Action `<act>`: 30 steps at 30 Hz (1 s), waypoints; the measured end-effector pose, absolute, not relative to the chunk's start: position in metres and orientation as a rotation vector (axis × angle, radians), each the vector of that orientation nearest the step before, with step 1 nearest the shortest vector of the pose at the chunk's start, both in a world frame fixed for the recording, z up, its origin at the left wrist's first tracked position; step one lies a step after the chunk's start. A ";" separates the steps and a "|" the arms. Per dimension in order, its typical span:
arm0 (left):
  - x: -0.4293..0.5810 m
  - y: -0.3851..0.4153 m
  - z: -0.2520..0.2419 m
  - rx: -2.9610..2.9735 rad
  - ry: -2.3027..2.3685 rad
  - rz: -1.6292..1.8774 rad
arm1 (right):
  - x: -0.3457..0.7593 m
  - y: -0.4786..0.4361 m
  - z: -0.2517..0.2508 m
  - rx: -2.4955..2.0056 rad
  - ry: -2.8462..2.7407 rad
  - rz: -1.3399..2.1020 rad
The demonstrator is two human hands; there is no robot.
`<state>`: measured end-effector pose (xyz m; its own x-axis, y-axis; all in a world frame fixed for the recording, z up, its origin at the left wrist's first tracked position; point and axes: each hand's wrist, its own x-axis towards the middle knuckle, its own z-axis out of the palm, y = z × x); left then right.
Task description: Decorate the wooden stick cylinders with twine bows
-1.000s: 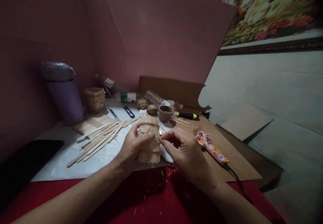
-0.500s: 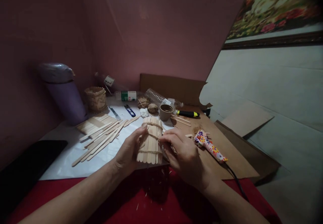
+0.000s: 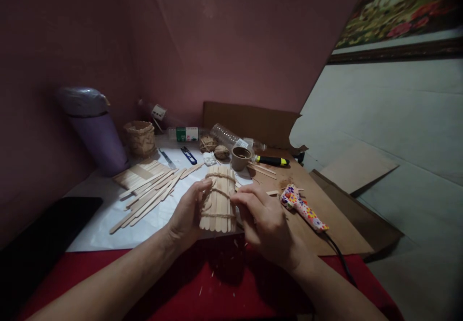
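My left hand (image 3: 188,210) grips the left side of a small cylinder of upright craft sticks (image 3: 218,205), its thumb near the upper band. Bands of twine (image 3: 221,193) run round the cylinder near its top, middle and bottom. The middle band slants down toward my right hand (image 3: 265,222), whose bent fingers pinch at the cylinder's right edge. What lies under those fingertips is partly hidden. The cylinder is held upright, slightly tilted, above the table's front edge.
Loose craft sticks (image 3: 152,200) lie left on white paper. Behind stand a brown cup (image 3: 241,158), twine balls (image 3: 222,152), thread snips (image 3: 188,156) and plastic bottles (image 3: 226,135). At right, a flower-patterned glue gun (image 3: 304,208) with a cord rests on cardboard (image 3: 336,236). A purple tumbler (image 3: 96,137) stands left.
The view has shifted a little, so the table things appear slightly to the right. The cylinder has turned slightly in my hands; both hands keep their hold.
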<state>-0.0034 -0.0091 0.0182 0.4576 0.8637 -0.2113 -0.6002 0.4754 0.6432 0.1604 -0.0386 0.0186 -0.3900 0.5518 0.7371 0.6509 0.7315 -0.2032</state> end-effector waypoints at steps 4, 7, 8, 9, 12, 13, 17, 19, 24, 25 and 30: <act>-0.002 -0.009 0.019 0.525 0.580 0.994 | 0.158 -0.039 0.017 -0.881 -2.059 -0.105; -0.001 -0.009 0.020 0.516 0.585 0.984 | 0.157 -0.039 0.015 -0.880 -2.038 -0.104; -0.001 -0.008 0.020 0.518 0.581 0.986 | 0.157 -0.038 0.014 -0.885 -2.030 -0.104; 0.000 -0.008 0.020 0.523 0.575 0.996 | 0.157 -0.038 0.013 -0.893 -2.019 -0.102; 0.001 -0.007 0.022 0.542 0.537 1.064 | 0.158 -0.035 0.010 -0.923 -1.967 -0.088; 0.000 -0.006 0.023 0.553 0.520 1.094 | 0.159 -0.033 0.008 -0.932 -1.943 -0.082; -0.002 -0.007 0.028 0.616 0.446 1.182 | 0.160 -0.026 0.004 -0.917 -1.845 -0.083; -0.004 -0.009 0.031 0.647 0.430 1.171 | 0.160 -0.023 0.003 -0.904 -1.792 -0.089; -0.007 -0.014 0.035 0.760 0.467 1.161 | 0.160 -0.016 -0.001 -0.882 -1.676 -0.032; -0.007 -0.014 0.034 0.786 0.478 1.165 | 0.161 -0.014 -0.002 -0.870 -1.658 -0.024; -0.003 -0.014 0.027 0.876 0.547 1.259 | 0.164 -0.007 -0.012 -0.866 -1.531 0.116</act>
